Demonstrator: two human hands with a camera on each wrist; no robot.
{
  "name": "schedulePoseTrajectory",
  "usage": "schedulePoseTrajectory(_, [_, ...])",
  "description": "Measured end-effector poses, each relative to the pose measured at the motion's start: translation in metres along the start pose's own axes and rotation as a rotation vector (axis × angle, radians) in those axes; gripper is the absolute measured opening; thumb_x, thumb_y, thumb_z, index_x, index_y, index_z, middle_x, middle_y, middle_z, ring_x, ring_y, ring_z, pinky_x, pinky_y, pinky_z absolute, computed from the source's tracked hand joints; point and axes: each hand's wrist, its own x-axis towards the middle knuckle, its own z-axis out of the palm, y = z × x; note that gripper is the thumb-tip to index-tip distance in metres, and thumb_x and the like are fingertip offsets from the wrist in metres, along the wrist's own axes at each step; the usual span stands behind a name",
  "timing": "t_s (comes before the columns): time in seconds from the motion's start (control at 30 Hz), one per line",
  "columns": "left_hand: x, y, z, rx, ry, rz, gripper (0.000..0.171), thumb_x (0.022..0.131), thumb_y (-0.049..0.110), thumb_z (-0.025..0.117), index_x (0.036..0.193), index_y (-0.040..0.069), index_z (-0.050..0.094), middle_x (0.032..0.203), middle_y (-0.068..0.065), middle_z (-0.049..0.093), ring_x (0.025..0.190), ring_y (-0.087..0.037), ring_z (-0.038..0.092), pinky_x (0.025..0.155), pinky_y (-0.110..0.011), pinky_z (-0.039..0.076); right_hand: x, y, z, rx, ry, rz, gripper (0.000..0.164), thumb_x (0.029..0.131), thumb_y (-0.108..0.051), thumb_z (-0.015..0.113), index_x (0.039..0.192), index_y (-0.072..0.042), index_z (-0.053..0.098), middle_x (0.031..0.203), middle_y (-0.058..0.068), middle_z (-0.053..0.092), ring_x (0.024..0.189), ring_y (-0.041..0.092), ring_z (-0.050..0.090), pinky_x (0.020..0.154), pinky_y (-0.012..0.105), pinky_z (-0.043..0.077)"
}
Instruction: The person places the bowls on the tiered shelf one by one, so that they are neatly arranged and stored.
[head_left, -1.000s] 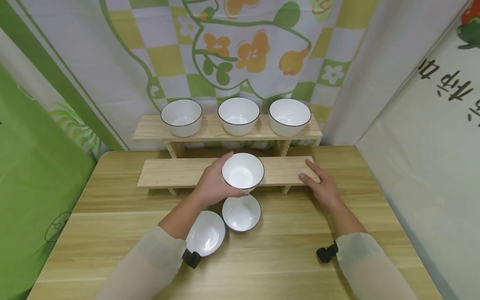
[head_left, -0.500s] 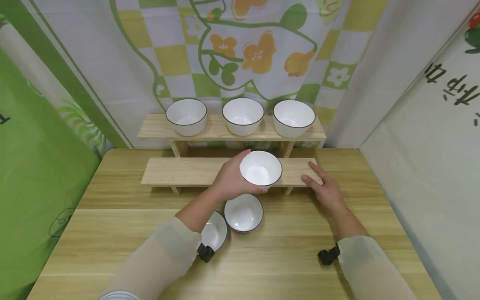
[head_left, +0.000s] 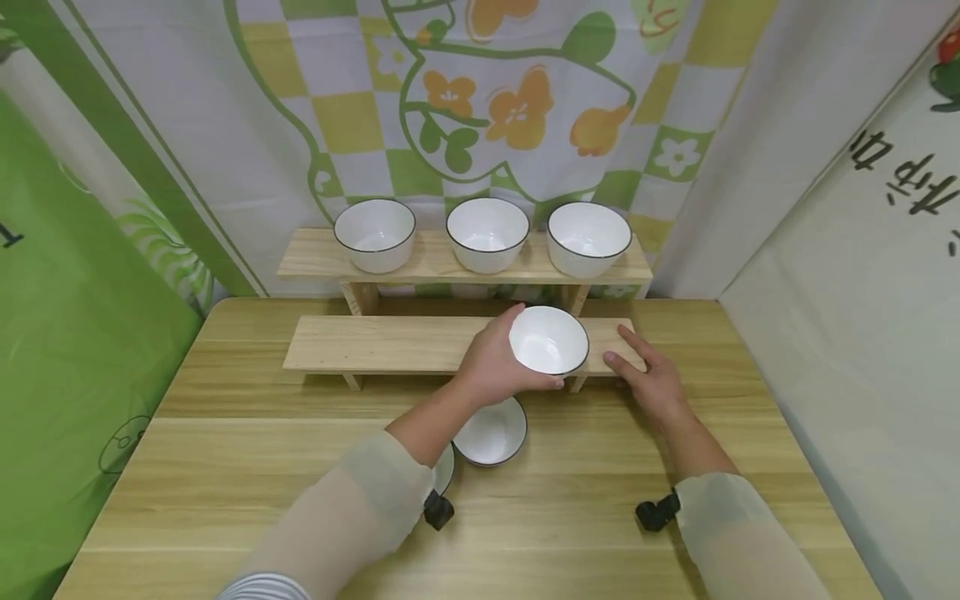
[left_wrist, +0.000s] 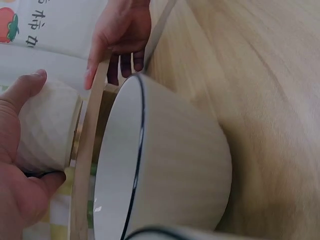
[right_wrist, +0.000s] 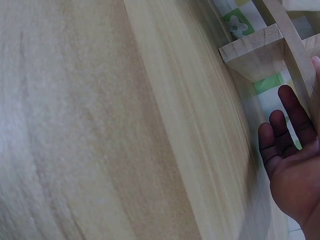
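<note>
My left hand (head_left: 498,358) grips a white bowl with a dark rim (head_left: 551,342) by its side, over the right part of the lower wooden shelf (head_left: 375,343). In the left wrist view the ribbed bowl (left_wrist: 47,130) has its base at or just over the board; contact cannot be told. My right hand (head_left: 652,383) rests at the shelf's right end, thumb and index finger on top. Its other fingers (right_wrist: 295,117) extend loosely below the board. Two more white bowls are on the table: one (head_left: 491,433) before the shelf, another (head_left: 444,471) mostly hidden by my left sleeve.
Three matching bowls, left (head_left: 375,237), middle (head_left: 487,237) and right (head_left: 588,242), stand in a row on the higher wooden shelf (head_left: 300,254) behind. A patterned cloth (head_left: 337,117) hangs at the back. Both shelves stand on the wooden table (head_left: 225,500).
My left hand has carried the bowl rightward along the lower shelf, towards my right hand. The left sleeve now covers more of the nearest bowl. My right hand has kept its place on the shelf's end.
</note>
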Motion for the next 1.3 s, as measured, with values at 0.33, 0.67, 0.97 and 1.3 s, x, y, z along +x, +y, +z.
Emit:
schedulePoseTrajectory(0.33, [0.005,0.005,0.021,-0.028,0.029,0.016,0.127,0.060,0.038,0.103,0.162,0.011,0.031,0.151,-0.010,0.050,0.130,-0.027,0.055,0.108,-0.042,0.049,-0.002,0.000,0.001,-0.020,0.004,0.001,0.079,0.096,-0.050,0.073,0.163,-0.029,0.036,0.170,0.012,0.020,0.157,0.036,0.014,0.127,0.057,0.016])
schedulePoseTrajectory(0.67, [0.011,0.011,0.030,-0.034,0.051,0.012,0.128,0.060,0.037,0.102,0.162,0.011,0.030,0.150,-0.010,0.051,0.131,-0.026,0.054,0.109,-0.041,0.048,-0.002,-0.003,0.002,-0.015,0.006,0.028,0.080,0.094,-0.053,0.074,0.162,-0.030,0.038,0.170,0.009,0.021,0.158,0.035,0.012,0.127,0.060,0.013])
schedulePoseTrajectory(0.97, [0.019,0.015,0.033,-0.009,0.013,0.041,0.130,0.065,0.037,0.101,0.163,0.007,0.023,0.152,-0.015,0.046,0.134,-0.029,0.052,0.111,-0.043,0.047,-0.001,-0.005,-0.002,-0.012,-0.009,0.026,0.079,0.097,-0.047,0.074,0.163,-0.026,0.036,0.171,0.011,0.020,0.158,0.038,0.010,0.126,0.063,0.010])
schedulePoseTrajectory(1.3, [0.020,0.018,0.031,0.011,-0.011,0.005,0.135,0.065,0.042,0.101,0.166,0.009,0.017,0.158,-0.016,0.039,0.139,-0.032,0.047,0.114,-0.044,0.045,-0.001,-0.002,-0.001,-0.019,-0.005,0.037,0.081,0.094,-0.054,0.073,0.162,-0.030,0.037,0.171,0.008,0.019,0.158,0.037,0.010,0.127,0.060,0.011])
